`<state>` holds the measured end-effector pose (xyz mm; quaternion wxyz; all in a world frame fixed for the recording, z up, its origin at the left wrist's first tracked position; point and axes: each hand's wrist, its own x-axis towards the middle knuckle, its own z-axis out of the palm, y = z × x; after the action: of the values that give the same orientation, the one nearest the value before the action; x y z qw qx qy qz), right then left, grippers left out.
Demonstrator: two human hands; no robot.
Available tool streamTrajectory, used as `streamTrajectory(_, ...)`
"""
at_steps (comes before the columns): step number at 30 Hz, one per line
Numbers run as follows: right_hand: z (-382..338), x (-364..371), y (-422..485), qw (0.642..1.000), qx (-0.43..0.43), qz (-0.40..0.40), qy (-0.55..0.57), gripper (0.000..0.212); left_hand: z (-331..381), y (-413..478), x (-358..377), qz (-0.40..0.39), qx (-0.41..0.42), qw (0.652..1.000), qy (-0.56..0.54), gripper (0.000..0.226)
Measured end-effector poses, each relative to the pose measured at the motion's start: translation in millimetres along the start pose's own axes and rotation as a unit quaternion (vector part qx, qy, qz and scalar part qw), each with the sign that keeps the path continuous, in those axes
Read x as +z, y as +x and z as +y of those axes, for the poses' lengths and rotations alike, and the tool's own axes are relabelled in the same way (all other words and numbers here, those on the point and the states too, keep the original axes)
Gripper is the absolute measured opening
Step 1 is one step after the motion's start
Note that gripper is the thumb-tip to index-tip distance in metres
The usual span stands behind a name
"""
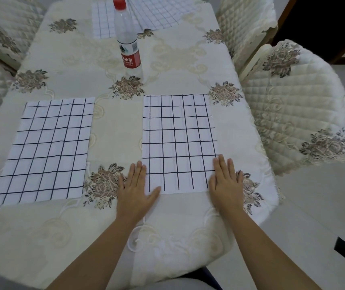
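Observation:
A white cloth with a dark grid lies flat on the table at centre right. My left hand lies flat with straight fingers on its near left corner, the thumb spread over the cloth's near edge. My right hand lies flat on the near right corner, fingers straight and together. A second grid cloth lies flat at the left, apart from both hands.
A clear water bottle with a red cap and red label stands upright beyond the cloths. More grid cloths lie at the far edge. The floral tablecloth covers the table. Quilted chairs stand at the right and left.

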<state>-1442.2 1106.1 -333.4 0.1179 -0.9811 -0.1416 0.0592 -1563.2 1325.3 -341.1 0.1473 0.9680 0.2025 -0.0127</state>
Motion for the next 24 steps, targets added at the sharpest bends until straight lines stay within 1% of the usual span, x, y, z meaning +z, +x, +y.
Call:
streamTrajectory(1, -0.6, 0.0, -0.6, 1.0, 0.0, 0.006, 0.0, 0.065, -0.2, -0.4, -0.8, 0.0, 0.003, 1.0, -0.001, 0.098)
streamTrajectory(3, -0.7, -0.6, -0.5, 1.0, 0.003, 0.005, 0.001, 0.067, 0.2, 0.0, -2.4, 0.001, 0.004, 1.0, -0.005, 0.107)
streamTrajectory(6, 0.4, -2.3, -6.4, 1.0, 0.027, -0.015, 0.0, 0.078, -1.4, -0.8, -5.4, 0.002, 0.003, 1.0, -0.023, 0.113)
streamTrajectory(10, 4.4, -5.9, -24.4, 0.997, 0.062, -0.019, 0.029, 0.09, -4.1, -3.2, -10.4, 0.002, -0.017, 0.999, -0.038, 0.119)
streamTrajectory(15, 12.7, -8.8, -43.2, 0.998, 0.046, -0.003, 0.044, 0.09, -6.1, -8.6, -12.6, -0.018, -0.024, 0.999, -0.034, 0.117)
streamTrajectory(24, 14.0, -6.9, -43.4, 0.998, 0.041, 0.014, 0.035, 0.086, -5.7, -7.4, -9.9, -0.011, -0.025, 0.999, -0.027, 0.114)
